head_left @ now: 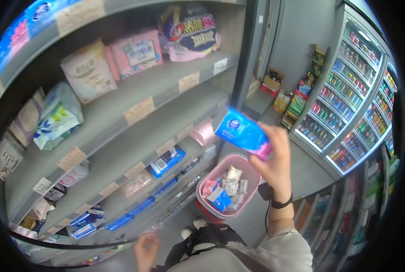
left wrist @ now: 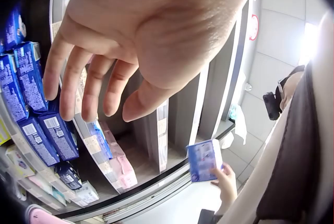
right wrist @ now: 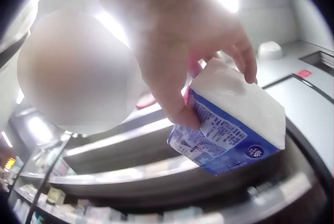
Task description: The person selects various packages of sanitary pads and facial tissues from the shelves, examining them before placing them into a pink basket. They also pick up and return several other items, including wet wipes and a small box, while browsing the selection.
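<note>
My right hand (head_left: 277,156) grips a blue-and-white pack with a pink end (head_left: 241,130), thumb on one side and fingers on the other. In the right wrist view, the pack (right wrist: 235,114) is tilted, with its white face up and fine print on its blue side. The head view has it raised above a pink basket (head_left: 202,192), which holds several small packages. Down by the lower shelves is my left hand (head_left: 147,249); its fingers (left wrist: 91,91) hang loosely spread in the left wrist view, with nothing in them.
Grey shelving (head_left: 184,109) with price tags fills the left side. Its upper shelf carries a pink pack (head_left: 137,52) and a green-and-white pack (head_left: 59,115); a blue pack (head_left: 167,161) lies lower. Lit drink fridges (head_left: 343,90) stand at the right, cartons (head_left: 297,102) beside them.
</note>
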The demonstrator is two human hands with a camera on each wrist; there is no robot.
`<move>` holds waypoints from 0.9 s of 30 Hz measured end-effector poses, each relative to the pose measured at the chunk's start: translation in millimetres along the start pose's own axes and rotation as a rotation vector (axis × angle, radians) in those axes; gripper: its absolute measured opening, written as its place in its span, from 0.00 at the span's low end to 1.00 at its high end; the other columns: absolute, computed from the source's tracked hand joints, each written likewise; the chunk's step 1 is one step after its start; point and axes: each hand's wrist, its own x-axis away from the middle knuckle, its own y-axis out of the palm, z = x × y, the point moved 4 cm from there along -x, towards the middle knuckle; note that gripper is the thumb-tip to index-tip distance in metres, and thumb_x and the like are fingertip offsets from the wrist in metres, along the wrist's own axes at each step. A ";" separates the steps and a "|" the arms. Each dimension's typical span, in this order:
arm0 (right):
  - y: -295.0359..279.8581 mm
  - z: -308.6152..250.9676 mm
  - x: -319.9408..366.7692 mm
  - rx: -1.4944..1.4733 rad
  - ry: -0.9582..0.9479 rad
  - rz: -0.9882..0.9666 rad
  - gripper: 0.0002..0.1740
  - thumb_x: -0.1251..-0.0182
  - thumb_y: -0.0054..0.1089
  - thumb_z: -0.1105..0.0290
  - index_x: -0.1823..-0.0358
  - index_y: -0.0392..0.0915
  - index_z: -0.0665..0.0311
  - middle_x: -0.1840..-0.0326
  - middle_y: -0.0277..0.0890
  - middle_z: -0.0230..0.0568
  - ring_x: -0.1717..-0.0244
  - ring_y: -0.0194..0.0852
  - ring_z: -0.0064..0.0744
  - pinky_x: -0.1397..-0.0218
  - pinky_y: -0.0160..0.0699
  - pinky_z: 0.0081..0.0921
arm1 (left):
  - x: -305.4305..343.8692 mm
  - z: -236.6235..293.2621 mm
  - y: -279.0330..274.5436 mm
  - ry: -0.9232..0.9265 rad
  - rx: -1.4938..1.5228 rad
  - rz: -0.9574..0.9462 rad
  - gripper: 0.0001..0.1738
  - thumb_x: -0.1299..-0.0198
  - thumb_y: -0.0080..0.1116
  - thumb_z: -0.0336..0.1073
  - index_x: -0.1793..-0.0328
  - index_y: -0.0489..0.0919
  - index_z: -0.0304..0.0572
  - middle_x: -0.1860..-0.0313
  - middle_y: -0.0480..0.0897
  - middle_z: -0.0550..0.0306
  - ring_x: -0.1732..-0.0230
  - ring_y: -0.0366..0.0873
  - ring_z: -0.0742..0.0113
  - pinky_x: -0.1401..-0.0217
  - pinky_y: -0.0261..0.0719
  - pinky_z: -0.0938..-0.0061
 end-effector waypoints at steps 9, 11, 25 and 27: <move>104.8 188.3 180.6 0.485 0.627 -0.472 0.31 0.55 0.70 0.60 0.46 0.77 0.60 0.56 0.79 0.47 0.52 0.75 0.51 0.51 0.81 0.44 | -20.4 -10.6 18.9 0.057 -0.017 0.003 0.11 0.44 0.61 0.21 0.54 0.80 0.32 0.59 0.84 0.53 0.55 0.82 0.68 0.47 0.78 0.74; 112.8 201.1 195.0 0.524 0.672 -0.442 0.33 0.54 0.71 0.58 0.44 0.77 0.60 0.54 0.79 0.49 0.51 0.76 0.53 0.50 0.80 0.44 | -22.2 -9.0 21.8 0.060 -0.016 -0.005 0.12 0.44 0.62 0.21 0.53 0.80 0.32 0.59 0.85 0.52 0.54 0.82 0.67 0.47 0.78 0.73; 163.8 116.3 181.7 -0.420 0.473 -0.575 0.18 0.45 0.65 0.70 0.52 0.82 0.68 0.71 0.82 0.48 0.70 0.82 0.38 0.64 0.79 0.30 | -9.5 15.3 12.5 0.033 0.058 0.075 0.12 0.36 0.60 0.26 0.47 0.78 0.38 0.58 0.85 0.59 0.55 0.81 0.73 0.51 0.78 0.76; 164.0 83.6 165.0 -0.465 0.443 -0.605 0.18 0.44 0.65 0.71 0.51 0.81 0.69 0.69 0.83 0.47 0.69 0.83 0.35 0.63 0.80 0.29 | -6.0 25.1 0.5 0.064 0.013 0.148 0.12 0.36 0.59 0.25 0.46 0.78 0.38 0.58 0.84 0.59 0.56 0.82 0.73 0.52 0.78 0.77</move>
